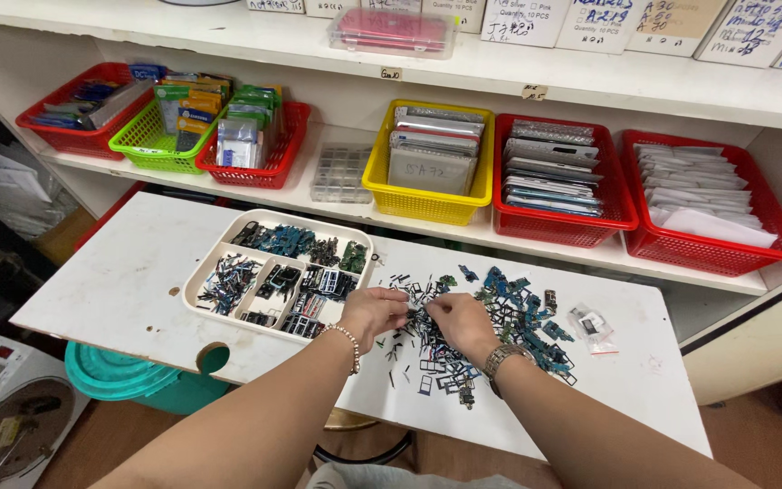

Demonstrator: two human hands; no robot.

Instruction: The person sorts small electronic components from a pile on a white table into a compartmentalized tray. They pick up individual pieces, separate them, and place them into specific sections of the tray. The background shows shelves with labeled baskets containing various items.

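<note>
At the near edge of the white table (119, 290), both forearms come in from about six o'clock and meet over a loose heap of small parts (477, 330). The left hand (371, 312), with a bead bracelet (351, 344) on its wrist, has its fingers curled together at the heap's nine o'clock edge, tips pinched down among the pieces; whether they grip one piece cannot be told. The right hand (465, 323), with a metal wristwatch (502, 360) behind it, lies on the middle of the heap, fingers bent and close together, tips just beside those of the left hand; what they hold, if anything, is hidden.

The heap is a scatter of thin dark frames, small black bits and blue-green circuit pieces, spreading from the hands toward three o'clock. At its three o'clock end lie small clear plastic bags (590, 326).

At ten o'clock from the left hand sits a cream sorting tray (275, 217) with several compartments, each filled with like parts: circuit pieces in the far ones, dark frames and slivers in the near ones.

Farther off, at twelve o'clock, a white shelf (319, 204) bears a row of baskets: a yellow basket (427, 204) of flat packs straight ahead, two red baskets (717, 254) toward two o'clock, and a green basket (142, 145) between red ones toward ten o'clock. A clear compartment box (341, 174) stands beside the yellow basket.
</note>
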